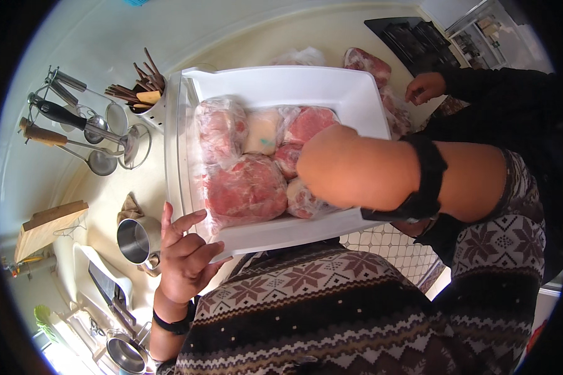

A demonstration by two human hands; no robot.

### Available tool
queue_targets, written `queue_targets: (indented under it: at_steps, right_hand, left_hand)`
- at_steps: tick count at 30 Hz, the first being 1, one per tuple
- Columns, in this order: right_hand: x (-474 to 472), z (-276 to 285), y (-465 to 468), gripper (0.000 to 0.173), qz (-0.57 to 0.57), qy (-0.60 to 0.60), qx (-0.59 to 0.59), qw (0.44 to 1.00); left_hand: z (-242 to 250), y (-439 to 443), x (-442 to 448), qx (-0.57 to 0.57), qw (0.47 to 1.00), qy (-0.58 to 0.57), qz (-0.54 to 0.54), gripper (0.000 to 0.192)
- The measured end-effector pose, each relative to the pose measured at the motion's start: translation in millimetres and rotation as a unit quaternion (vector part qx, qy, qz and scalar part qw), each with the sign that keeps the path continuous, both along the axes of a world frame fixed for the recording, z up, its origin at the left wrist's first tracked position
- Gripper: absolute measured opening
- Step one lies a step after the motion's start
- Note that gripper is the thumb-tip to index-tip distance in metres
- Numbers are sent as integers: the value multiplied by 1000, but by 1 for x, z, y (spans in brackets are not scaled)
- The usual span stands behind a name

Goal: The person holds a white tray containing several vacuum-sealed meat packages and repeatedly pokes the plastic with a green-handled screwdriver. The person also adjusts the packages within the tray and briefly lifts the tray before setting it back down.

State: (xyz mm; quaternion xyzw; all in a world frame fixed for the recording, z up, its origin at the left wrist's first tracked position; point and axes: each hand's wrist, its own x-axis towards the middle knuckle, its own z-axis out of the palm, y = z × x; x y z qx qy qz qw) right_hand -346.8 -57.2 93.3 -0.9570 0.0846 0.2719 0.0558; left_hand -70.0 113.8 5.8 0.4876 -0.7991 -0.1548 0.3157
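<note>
A white plastic drawer bin (281, 236) with a clear front panel holds several pieces of red meat (246, 187) wrapped in clear plastic, and a pale wrapped block (263, 133). At its near left corner is my left hand (185, 258), index finger raised and other fingers bent at the rim; whether it grips the rim is unclear. My right hand (338, 164) reaches in over the meat from the right, slightly blurred, with its fingers hidden from view. Both wrists wear black straps.
Another person's hand (426, 89) in a dark sleeve is by wrapped meat (394, 110) on the counter, right of the bin. A black hob (410, 42) lies beyond. On the left are hanging ladles (102, 162), a chopstick holder (152, 115), a steel pot (133, 241) and a knife (102, 283).
</note>
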Motion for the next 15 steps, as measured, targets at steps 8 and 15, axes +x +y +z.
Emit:
queue_targets:
  at_steps: [8,15]
  right_hand:
    - [-16,-29,-24,19,-37,-6,-27,999]
    - [-53,-40,-60,23,-195,-16,92,976]
  left_hand:
    - [-5,2,0,1,1000,-10,-10,20]
    - [-4,2,-1,-3,1000,-5,-13,20]
